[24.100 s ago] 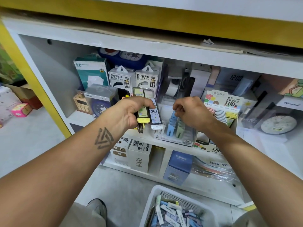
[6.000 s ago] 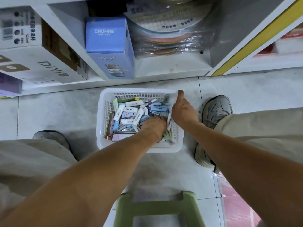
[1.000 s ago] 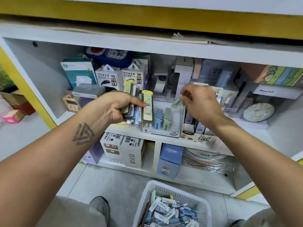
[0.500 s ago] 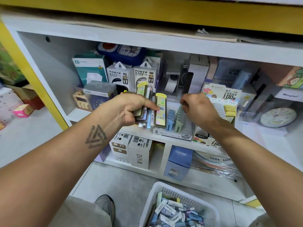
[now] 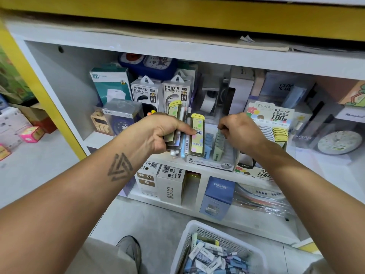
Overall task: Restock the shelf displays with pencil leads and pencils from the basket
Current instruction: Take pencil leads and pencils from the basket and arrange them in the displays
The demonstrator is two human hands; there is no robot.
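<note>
Holding a fanned bundle of lead packs and pencils in your left hand, fingers wrapped round them, you keep stock ready just left of the clear 2B display. Your right hand curls over its green row; whether it pinches a pack I cannot tell. That display sits on the white shelf; the basket waits below it on the grey floor.

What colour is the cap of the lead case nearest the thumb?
Yellow cap, best seen in the head view.
</note>
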